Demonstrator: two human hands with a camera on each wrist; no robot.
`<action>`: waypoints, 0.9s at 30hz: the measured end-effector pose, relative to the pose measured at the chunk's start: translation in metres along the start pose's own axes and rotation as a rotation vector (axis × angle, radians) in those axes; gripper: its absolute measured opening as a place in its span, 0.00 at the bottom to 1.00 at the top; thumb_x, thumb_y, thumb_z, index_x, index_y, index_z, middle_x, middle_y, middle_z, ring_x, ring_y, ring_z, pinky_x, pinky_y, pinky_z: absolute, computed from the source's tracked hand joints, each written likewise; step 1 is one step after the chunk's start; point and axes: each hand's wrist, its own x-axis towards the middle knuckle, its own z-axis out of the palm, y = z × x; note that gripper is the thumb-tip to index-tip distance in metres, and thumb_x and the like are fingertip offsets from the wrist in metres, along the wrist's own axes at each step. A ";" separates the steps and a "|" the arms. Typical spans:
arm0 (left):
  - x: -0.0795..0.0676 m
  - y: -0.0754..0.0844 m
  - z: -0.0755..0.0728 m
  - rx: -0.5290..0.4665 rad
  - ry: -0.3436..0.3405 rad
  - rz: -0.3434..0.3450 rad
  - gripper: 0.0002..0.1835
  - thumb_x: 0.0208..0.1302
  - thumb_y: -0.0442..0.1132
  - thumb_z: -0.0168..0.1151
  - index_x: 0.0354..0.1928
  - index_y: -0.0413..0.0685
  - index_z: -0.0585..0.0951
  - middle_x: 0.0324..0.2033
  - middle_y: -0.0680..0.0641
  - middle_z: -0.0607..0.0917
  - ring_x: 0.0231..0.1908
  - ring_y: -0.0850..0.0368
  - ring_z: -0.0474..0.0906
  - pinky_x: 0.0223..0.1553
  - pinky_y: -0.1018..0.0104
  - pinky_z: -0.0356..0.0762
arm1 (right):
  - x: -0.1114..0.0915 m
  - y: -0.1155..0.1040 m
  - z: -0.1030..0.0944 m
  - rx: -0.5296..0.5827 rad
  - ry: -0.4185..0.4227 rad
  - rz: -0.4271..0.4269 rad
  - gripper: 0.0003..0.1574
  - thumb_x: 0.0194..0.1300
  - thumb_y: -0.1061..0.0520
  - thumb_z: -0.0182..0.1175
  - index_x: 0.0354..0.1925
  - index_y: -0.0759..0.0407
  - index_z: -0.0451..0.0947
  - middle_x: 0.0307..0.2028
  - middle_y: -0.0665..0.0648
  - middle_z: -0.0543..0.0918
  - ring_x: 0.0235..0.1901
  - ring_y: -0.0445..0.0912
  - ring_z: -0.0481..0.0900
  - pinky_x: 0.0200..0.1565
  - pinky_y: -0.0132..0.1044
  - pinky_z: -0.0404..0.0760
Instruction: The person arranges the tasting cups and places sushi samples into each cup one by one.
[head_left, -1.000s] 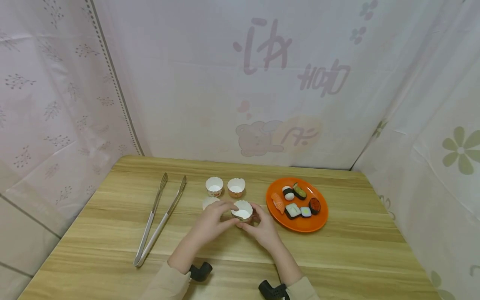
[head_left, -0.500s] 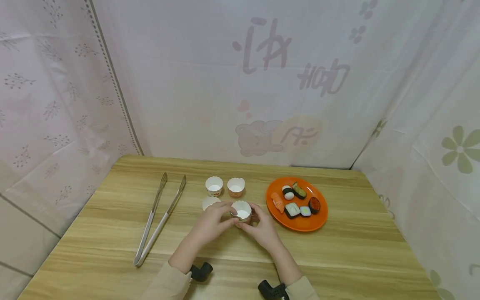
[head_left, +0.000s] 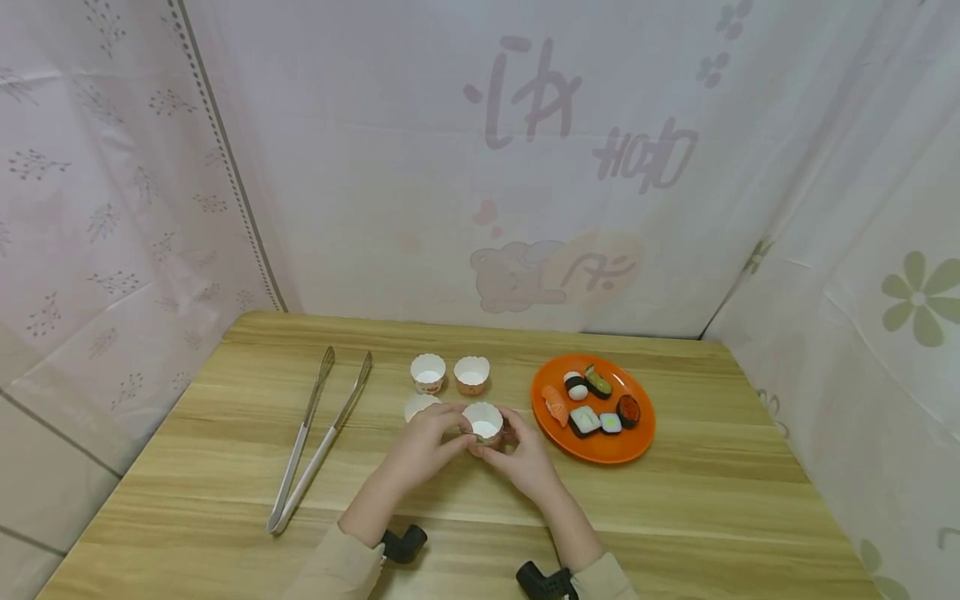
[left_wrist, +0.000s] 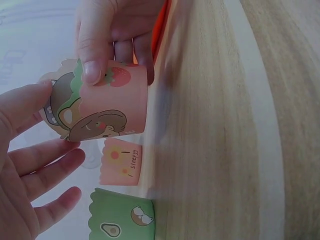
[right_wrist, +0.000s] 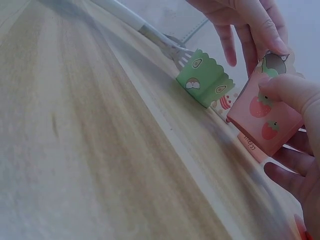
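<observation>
Both hands hold a nested pair of paper baking cups just in front of the person. The outer one is a pink baking cup (left_wrist: 112, 102) with strawberries and a cartoon face. Out of it sticks the scalloped rim of a second baking cup (left_wrist: 59, 92) in grey and cream. My left hand (head_left: 429, 436) pinches that rim between thumb and fingers. On the other side my right hand (head_left: 527, 457) grips the pink cup, its thumb (right_wrist: 290, 90) lying on the printed wall. In the left wrist view the pair is tipped sideways, close over the table.
Behind the hands stand a green baking cup (right_wrist: 202, 77), a pink-orange one (head_left: 472, 379) and a white patterned one (head_left: 428, 377). Metal tongs (head_left: 318, 454) lie spread at left. An orange plate (head_left: 600, 450) at right bears several sushi pieces (head_left: 585, 421).
Both hands stay almost where they were, still holding the nested cups, which have shifted very slightly left. The plate, tongs and standing cups have not moved.
</observation>
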 end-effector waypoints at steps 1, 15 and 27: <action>0.000 0.000 0.000 -0.002 0.002 0.001 0.04 0.59 0.47 0.60 0.30 0.58 0.79 0.50 0.48 0.77 0.54 0.57 0.68 0.52 0.61 0.67 | 0.000 0.000 0.000 0.000 0.000 -0.004 0.38 0.47 0.46 0.69 0.56 0.47 0.68 0.48 0.46 0.75 0.44 0.41 0.73 0.44 0.40 0.74; 0.000 0.002 -0.003 -0.016 0.013 -0.009 0.04 0.58 0.45 0.60 0.29 0.56 0.79 0.51 0.47 0.77 0.54 0.56 0.68 0.48 0.62 0.70 | -0.001 -0.002 0.000 -0.004 -0.005 -0.019 0.39 0.47 0.46 0.69 0.58 0.48 0.67 0.49 0.48 0.75 0.46 0.42 0.73 0.45 0.41 0.74; 0.002 0.003 -0.007 -0.001 0.029 -0.005 0.04 0.58 0.45 0.61 0.29 0.56 0.80 0.49 0.48 0.77 0.51 0.58 0.70 0.44 0.64 0.71 | -0.003 -0.014 -0.001 -0.022 -0.002 -0.005 0.38 0.48 0.49 0.69 0.58 0.48 0.68 0.49 0.50 0.75 0.44 0.44 0.74 0.44 0.45 0.74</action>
